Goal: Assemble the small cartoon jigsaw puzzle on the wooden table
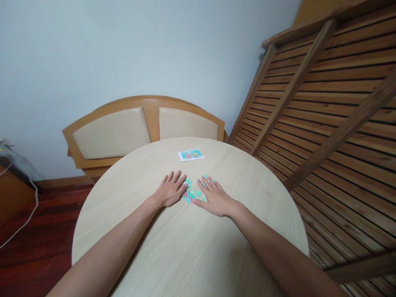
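Observation:
Loose jigsaw puzzle pieces (189, 195), mostly turquoise with some pink, lie in a small scattered patch on the round table. At the patch's left side my left hand (169, 189) rests palm down with fingers stretched out, its thumb side touching the pieces. My right hand (214, 196) lies flat on the right side, fingers spread, with some pieces by its fingertips and thumb. The palms hide whatever is under them. Beyond the hands is a flat picture card (191, 155), turquoise with a pink and a yellow cartoon figure.
The pale wooden round table (148, 255) carries all of this. Behind it a headboard (151, 108) with cream panels leans near the wall. A slatted wooden frame (309, 99) slants along the right. On the left, a white cable (36, 198) hangs over the dark red floor.

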Demonstrator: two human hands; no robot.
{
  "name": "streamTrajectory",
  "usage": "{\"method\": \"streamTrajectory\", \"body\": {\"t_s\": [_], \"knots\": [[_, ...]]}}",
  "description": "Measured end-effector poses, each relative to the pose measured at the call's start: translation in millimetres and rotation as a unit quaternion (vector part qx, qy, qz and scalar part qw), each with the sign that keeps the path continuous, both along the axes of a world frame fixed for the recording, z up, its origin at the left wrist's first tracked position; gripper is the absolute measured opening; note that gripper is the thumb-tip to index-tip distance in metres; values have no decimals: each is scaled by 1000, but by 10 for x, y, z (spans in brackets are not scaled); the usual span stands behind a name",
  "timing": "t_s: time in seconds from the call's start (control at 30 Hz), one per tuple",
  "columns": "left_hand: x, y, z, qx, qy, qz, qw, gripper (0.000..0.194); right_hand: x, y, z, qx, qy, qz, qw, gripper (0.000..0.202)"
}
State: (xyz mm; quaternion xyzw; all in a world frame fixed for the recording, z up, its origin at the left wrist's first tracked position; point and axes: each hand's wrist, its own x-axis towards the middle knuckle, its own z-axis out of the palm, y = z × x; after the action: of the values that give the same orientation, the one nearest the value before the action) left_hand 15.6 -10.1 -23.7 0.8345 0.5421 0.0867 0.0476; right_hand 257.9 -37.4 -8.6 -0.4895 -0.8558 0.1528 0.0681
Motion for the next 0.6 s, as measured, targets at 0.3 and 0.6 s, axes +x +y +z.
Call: {"method": "streamTrajectory", "body": {"t_s": [0.3, 0.6], "knots": [[-29, -23, 45, 6, -11, 12, 1000, 72, 140, 117, -14, 5, -3, -32, 999, 103], [6, -69, 118, -16, -7, -31, 999, 83, 59, 39, 69, 19, 37, 107, 993, 91]]}}
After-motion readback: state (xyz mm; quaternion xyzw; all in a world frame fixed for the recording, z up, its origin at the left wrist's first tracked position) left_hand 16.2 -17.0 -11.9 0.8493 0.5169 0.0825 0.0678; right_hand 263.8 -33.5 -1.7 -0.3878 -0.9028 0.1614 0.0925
